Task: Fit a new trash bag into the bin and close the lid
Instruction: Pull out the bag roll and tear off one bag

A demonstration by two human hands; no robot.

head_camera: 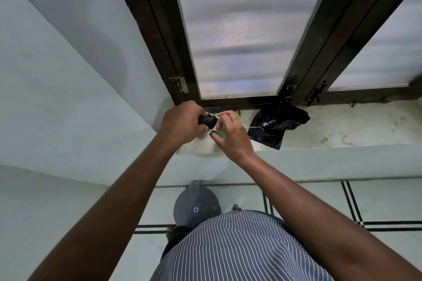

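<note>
The bin stood on the floor below, lid down. On the sill lay a loose black bag. The left hand gripped the bag roll; the right hand pinched its green wrapper. Judged step: unwrapping; next, freeing one bag.

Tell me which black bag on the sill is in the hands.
The rolled black bag at the sill's left end: the left hand grips it and the right hand pinches its green band. The other bag lies loose, untouched, further right.
</note>
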